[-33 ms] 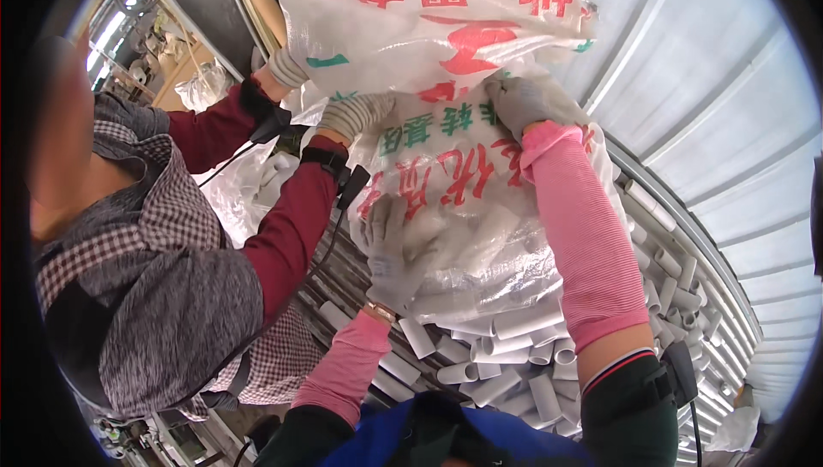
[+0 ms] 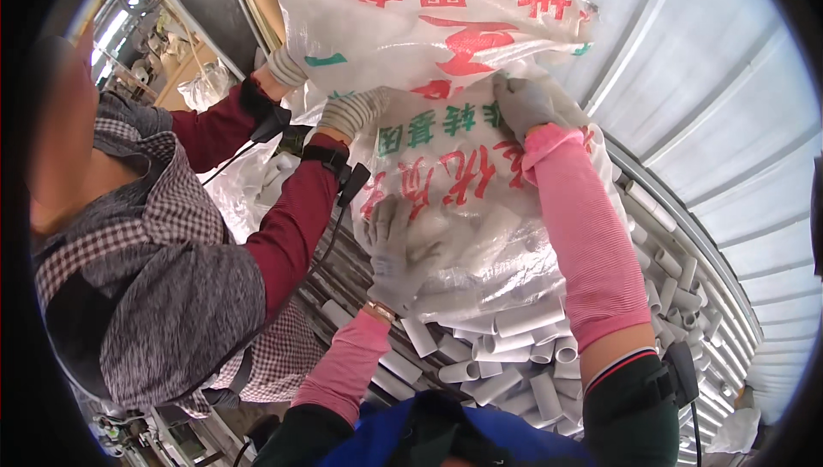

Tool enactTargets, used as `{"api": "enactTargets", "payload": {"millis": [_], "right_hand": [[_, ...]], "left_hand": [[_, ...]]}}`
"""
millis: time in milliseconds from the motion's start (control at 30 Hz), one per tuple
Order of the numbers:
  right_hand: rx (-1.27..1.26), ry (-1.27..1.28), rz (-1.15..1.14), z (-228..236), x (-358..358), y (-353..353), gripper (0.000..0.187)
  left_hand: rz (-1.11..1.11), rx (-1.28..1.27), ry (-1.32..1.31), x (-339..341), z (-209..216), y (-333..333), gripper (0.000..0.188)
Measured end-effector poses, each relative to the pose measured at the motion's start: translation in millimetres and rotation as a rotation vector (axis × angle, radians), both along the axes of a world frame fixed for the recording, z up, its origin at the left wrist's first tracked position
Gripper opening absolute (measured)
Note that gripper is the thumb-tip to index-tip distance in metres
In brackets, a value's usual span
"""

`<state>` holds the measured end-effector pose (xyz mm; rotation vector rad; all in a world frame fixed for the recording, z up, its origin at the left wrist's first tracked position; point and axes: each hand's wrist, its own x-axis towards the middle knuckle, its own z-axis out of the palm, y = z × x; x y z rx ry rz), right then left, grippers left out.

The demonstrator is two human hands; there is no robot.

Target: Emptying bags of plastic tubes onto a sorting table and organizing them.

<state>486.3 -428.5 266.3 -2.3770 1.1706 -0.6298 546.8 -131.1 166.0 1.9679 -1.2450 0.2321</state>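
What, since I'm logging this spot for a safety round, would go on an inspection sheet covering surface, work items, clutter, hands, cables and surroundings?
Surface: dark slats, partly covered.
Work items: translucent sack with red and green print; loose short white tubes in a pile.
Clutter: crumpled clear plastic at left; crumpled pale item at lower right, kind unclear.
Hands: gloved left hand at the sack's near left; gloved right hand farther up, toward its right; grips unclear. A co-worker has gloved hands at it too.
Cables: black cable beside the co-worker; another at lower right.
Surroundings: ribbed pale panel at right.
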Motion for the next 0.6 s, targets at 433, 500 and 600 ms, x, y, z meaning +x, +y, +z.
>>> {"api": "enactTargets", "payload": {"millis": [433, 500, 600], "right_hand": [[0.410, -0.583, 0.151, 114.5, -157.2, 113.5, 0.037], [0.100, -0.560, 0.044, 141.4, -179.4, 113.1, 0.042], [0.050, -0.677, 0.083, 188.3, -191.8, 97.9, 0.047]], "left_hand": [[-0.250, -0.227, 1.372, 50.1, -21.7, 24.2, 0.071], [-0.314, -0.149, 1.332, 39.3, -16.2, 1.7, 0.071], [-0.360, -0.061, 1.214, 12.1, -13.1, -23.1, 0.070]]}}
